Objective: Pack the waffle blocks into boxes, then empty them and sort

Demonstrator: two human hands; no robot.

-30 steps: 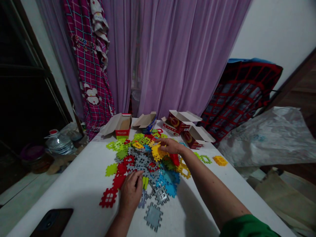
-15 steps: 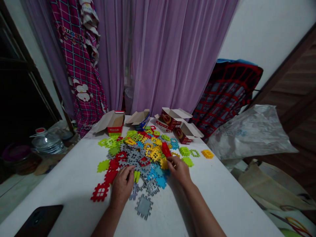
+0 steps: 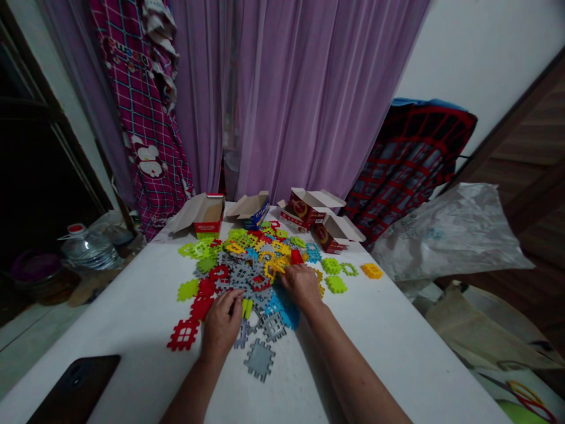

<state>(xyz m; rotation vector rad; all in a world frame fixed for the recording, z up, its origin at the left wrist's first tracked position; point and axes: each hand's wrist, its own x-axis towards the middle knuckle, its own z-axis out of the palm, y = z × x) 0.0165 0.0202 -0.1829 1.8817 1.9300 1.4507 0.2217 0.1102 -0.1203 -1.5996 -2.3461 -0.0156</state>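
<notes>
A heap of flat plastic interlocking building pieces (image 3: 241,274) in grey, red, yellow, blue and lime lies on the white table (image 3: 176,388). My left hand (image 3: 223,321) rests at the heap's near left side, fingers loosely bent with the thumb a little apart, and no piece shows in it. Beside its thumb are small lime pieces (image 3: 247,308). My right hand (image 3: 303,287) reaches into the right of the heap, its fingers bent down onto a yellow interlocking piece (image 3: 277,268); its fingertips are partly hidden. A red piece (image 3: 296,257) stands just beyond it.
Along the back stand an open red box (image 3: 209,228), a blue box (image 3: 256,219) and maroon boxes (image 3: 332,240). Loose lime pieces (image 3: 336,285) and a yellow stack (image 3: 371,271) lie to the right. A dark phone (image 3: 75,388) is at the near left.
My right hand has moved left and slightly forward, over the yellow pieces, and now covers part of the red piece. My left hand has stayed nearly still.
</notes>
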